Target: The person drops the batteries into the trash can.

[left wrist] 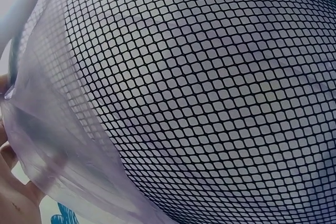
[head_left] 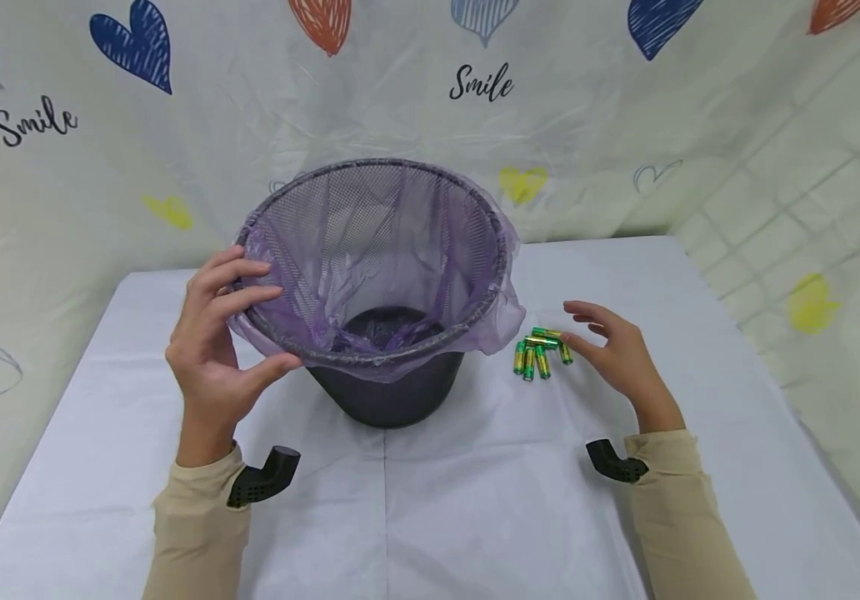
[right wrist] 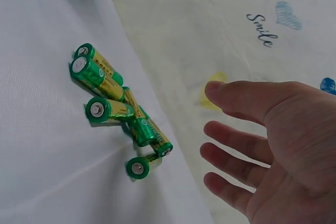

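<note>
A dark mesh wastebasket (head_left: 392,396) stands on the table, lined with a thin purple plastic bag (head_left: 355,275) folded over its rim. My left hand (head_left: 216,342) grips the left side of that rim, fingers over the edge and thumb at the front. The left wrist view is mostly filled by the black mesh (left wrist: 210,93), with the bag's loose edge beside it. To the right of the basket lies a small pile of green and yellow batteries (head_left: 530,362), some crossing over others. Just right of the pile, my right hand (head_left: 613,350) hovers with fingers loosely bent and nothing held.
A white cloth (head_left: 475,517) with a crease down its middle covers the table. Behind it hangs a pale curtain (head_left: 587,125) printed with hearts and the word Smile. A black wrist camera (head_left: 265,477) is on the left forearm, another (head_left: 616,462) on the right.
</note>
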`<control>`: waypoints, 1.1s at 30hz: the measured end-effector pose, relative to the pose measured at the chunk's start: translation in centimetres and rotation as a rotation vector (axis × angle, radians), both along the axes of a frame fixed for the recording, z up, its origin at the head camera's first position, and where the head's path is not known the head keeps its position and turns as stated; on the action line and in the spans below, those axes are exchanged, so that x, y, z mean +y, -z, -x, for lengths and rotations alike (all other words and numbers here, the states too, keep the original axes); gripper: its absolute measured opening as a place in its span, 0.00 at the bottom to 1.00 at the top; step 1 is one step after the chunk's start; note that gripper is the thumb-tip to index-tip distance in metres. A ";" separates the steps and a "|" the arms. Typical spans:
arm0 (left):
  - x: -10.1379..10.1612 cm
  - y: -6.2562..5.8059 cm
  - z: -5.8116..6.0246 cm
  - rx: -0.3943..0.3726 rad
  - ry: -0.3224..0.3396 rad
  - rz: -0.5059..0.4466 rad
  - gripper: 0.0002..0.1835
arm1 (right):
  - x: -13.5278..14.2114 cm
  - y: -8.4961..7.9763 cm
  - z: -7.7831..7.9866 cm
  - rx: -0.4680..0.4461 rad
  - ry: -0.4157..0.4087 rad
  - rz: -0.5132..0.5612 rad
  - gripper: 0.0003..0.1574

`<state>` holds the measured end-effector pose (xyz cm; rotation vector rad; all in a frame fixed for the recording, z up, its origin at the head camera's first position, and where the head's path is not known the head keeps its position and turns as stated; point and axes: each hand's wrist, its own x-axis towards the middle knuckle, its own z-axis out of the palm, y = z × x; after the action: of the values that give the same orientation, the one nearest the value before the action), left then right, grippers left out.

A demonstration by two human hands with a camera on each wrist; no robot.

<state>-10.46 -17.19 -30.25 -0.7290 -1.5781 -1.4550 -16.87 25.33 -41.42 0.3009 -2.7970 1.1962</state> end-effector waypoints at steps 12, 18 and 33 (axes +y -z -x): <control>0.4 0.2 -0.2 -0.005 -0.009 -0.010 0.36 | 0.2 1.7 0.5 -0.013 0.042 -0.016 0.26; 0.1 0.5 0.0 -0.009 -0.019 0.002 0.36 | 0.2 2.4 0.6 -0.010 0.045 -0.019 0.25; 0.3 0.5 0.2 -0.005 -0.011 -0.017 0.36 | 0.3 3.5 1.4 0.013 0.068 -0.077 0.21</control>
<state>-10.62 -16.94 -30.77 -0.7064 -1.5695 -1.4609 -18.26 25.60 -44.96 0.2158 -2.8221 1.0705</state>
